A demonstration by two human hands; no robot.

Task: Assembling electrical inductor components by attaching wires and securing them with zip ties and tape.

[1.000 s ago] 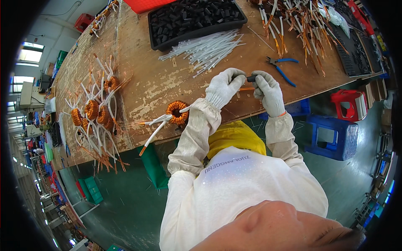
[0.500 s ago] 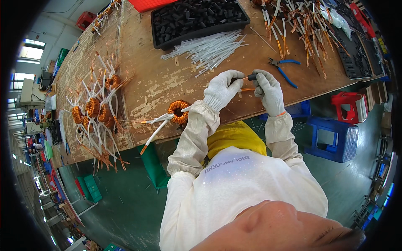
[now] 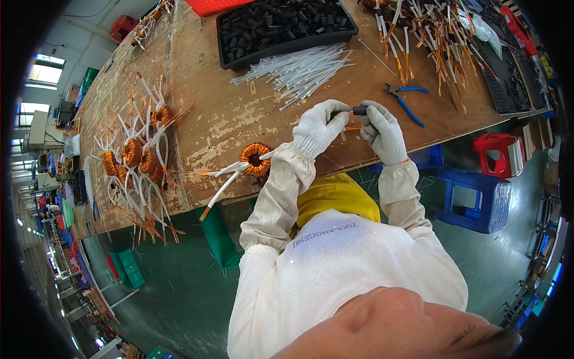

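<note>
My gloved left hand [image 3: 321, 127] is closed in a pinch on a copper wire end, of which only a short bit shows past the fingertips. Facing it, my gloved right hand [image 3: 384, 133] pinches a short black sleeve [image 3: 359, 110], whose left end meets the wire. Another bare copper end [image 3: 353, 128] sticks out below, between the two hands. Beside my left forearm lies a copper-wound ring coil [image 3: 256, 160] with white-sleeved leads; one lead runs under that forearm, where its course is hidden.
Beyond my hands lie white cable ties [image 3: 299, 70] and a black tray [image 3: 353, 37] of black sleeves. Blue-handled cutters [image 3: 411, 105] rest right of them. More coils [image 3: 133, 154] pile up at left, and copper-ended leads [image 3: 439, 51] at far right. A blue stool [image 3: 475, 200] stands beyond the table edge.
My right hand has turned a little, and the black sleeve now shows slightly more between its fingertips and my left hand. The coil and the other things stay put.
</note>
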